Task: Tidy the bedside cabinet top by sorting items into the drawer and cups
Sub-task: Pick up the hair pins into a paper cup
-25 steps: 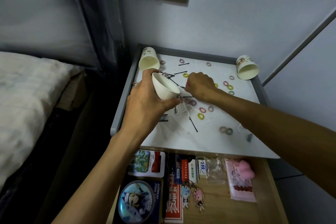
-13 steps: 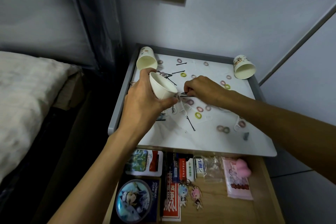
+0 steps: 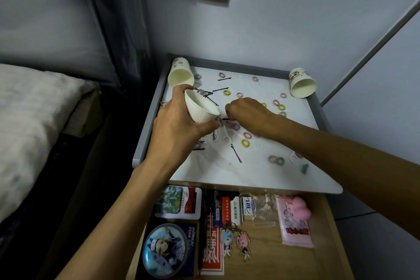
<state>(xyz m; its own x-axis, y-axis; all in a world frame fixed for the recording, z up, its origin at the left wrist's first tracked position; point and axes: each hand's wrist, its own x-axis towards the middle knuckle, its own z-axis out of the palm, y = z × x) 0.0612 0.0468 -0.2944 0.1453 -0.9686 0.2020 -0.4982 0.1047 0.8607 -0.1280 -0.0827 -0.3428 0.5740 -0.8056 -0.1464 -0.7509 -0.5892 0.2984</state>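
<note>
The left hand [image 3: 177, 129] holds a white paper cup [image 3: 200, 109], with the thumb and fingers wrapped round its side. The cup is tipped and up off the cabinet top [image 3: 261, 175], and its open mouth points toward the right hand [image 3: 247, 113]. The right hand is just beside the cup with its fingers curled in. They pinch a thin black hairpin [image 3: 225, 119], and only its tip pokes out, right by the cup's rim. Under and around the right hand lie lots of little hair ties [image 3: 247, 135]. There is a yellow one [image 3: 226, 92] just past the knuckles and a green-yellow one [image 3: 245, 143] near the wrist. A loose pin [image 3: 236, 156] lies on the near side of the right arm, and another pin [image 3: 223, 79] lies past both hands. Past the left hand a second cup [image 3: 180, 73] lies on its side, close to the fingertips. A third cup [image 3: 302, 85] lies on its side well past the right hand, in the back corner. On the near side of both arms the drawer [image 3: 272, 257] is pulled open. In it are a round tin [image 3: 167, 250] under the left arm, two small key charms [image 3: 235, 240] and a pink soft toy [image 3: 300, 209] under the right arm
</note>
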